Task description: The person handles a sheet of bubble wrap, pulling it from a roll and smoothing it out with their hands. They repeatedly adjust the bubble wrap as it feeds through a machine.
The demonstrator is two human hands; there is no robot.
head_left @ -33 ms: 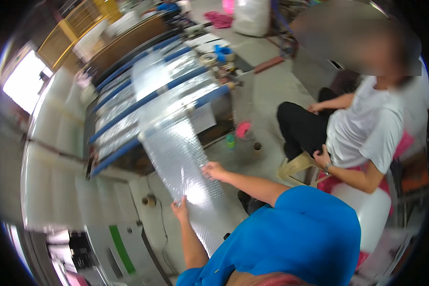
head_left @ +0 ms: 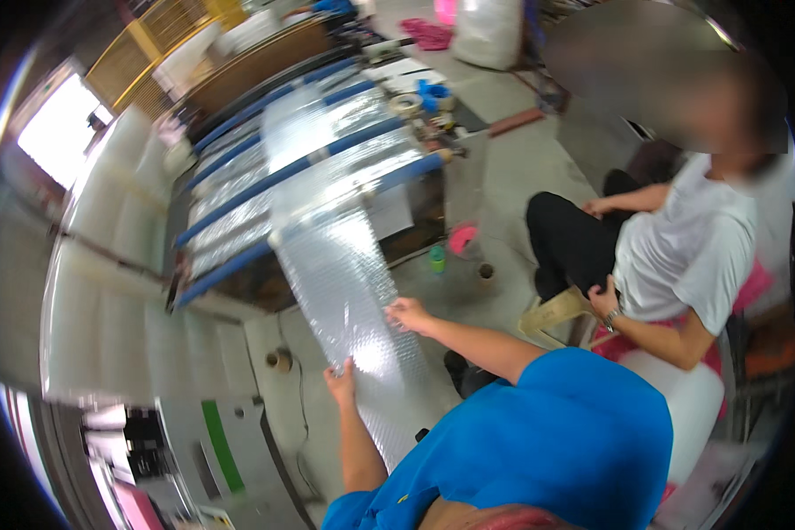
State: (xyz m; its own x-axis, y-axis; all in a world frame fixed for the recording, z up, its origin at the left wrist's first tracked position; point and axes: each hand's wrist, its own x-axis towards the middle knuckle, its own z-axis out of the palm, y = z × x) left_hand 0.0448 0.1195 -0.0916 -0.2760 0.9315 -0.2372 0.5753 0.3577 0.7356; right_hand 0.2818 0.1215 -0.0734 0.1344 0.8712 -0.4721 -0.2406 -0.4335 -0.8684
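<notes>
Bubble wrap [head_left: 322, 274] is running from blue rollers [head_left: 230, 276] toward your body. Your left hand [head_left: 340, 382] and right hand [head_left: 408, 315] are pinching its opposite edges, fingers nearly closed, right forearm angling in sideways. A green bottle [head_left: 437, 258] is standing on the floor [head_left: 486, 305], contents too small to tell.

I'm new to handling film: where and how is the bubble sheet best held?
Likely by both long edges of the bubble sheet, left hand from the left, right hand from the right. It comes off the front roller as a long, flat strip, leaving those edges reachable to pinch.
</notes>
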